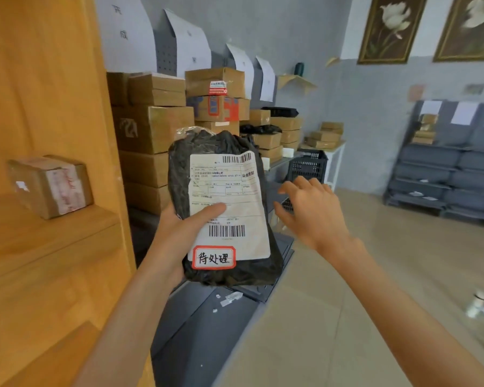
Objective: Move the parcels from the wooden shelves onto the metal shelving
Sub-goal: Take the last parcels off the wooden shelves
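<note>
Left hand (176, 233) gripping black parcel (221, 208) upright, thumb lying across white shipping label (229, 196), other fingers curling behind bag, hidden. Red-bordered sticker (213, 257) sitting below thumb. Right hand (310, 210) hovering just right of parcel, fingers (305, 185) spreading loosely, holding nothing, not touching bag. Taped cardboard box (51, 185) lying on wooden shelf (48, 227) left of gripping fingers. Stacked boxes (157, 127) standing beyond parcel.

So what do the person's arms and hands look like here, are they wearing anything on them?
Both forearms are bare as far as the picture shows: no sleeves in view. The left hand and right hand have no gloves, and no rings, watch or wristband show on the parts that can be seen. No markings are visible.
</note>
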A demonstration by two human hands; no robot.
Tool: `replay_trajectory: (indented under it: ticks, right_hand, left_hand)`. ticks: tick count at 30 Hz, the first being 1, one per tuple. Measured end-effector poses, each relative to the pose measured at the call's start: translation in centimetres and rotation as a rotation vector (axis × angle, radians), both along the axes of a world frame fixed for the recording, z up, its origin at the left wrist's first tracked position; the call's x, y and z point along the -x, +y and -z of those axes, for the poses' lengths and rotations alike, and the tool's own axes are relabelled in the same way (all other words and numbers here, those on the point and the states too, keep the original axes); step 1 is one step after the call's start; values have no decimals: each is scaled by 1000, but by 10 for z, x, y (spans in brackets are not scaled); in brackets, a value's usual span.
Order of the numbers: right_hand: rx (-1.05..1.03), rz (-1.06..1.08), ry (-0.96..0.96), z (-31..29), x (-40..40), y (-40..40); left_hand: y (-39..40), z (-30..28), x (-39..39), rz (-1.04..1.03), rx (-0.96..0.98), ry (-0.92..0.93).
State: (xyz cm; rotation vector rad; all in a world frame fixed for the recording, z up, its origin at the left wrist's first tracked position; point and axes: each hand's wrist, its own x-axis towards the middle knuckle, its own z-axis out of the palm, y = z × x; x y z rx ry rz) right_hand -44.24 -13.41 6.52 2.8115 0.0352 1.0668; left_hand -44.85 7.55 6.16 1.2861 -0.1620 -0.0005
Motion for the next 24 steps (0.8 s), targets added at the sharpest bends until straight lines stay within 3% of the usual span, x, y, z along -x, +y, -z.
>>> replay_trajectory:
  ticks: [11, 24]
  right_hand:
    - [-86, 128, 55, 29, -117, -145]
    - [-75, 242, 48, 8, -275, -309]
  left_hand:
    - [-149, 11, -147, 221, -36, -17]
    - [-321, -5, -339, 355, -8, -45]
